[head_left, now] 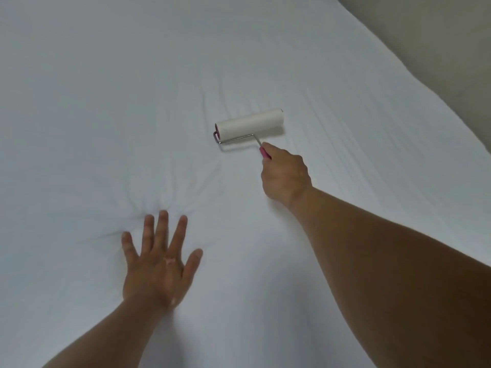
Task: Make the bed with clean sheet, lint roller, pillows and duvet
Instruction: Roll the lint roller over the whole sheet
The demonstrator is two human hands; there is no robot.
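You had the lint roller [249, 124] lying on the white sheet [106, 102], a little right of the middle and on the far side of your reach, with its drum touching the cloth. Your right hand [285, 176] was grasping the pink handle [265, 153], fingers curled round it, at the end of a long, nearly straight arm. Your left hand [156, 264] was released and spread flat on the sheet, nearer to you and to the left, and well apart from the roller. It pressed down hard enough that creases fanned out from its fingertips [163, 215].

This looked like the rolling step, with the sheet already spread over the bed. To do it well, you needed the drum level, so that both ends bore on the cloth. You also needed straight, overlapping strokes drawn toward you rather than pushed away. The creases by your left hand were a likely risk, since a sticky drum could catch a fold and drag the sheet. A lighter palm, smoothing the cloth outward ahead of the roller, would have served better. At that reach your pressure was probably weak, so stepping closer seemed wise. The bed's far right edge lay beside a grey wall [438, 49].
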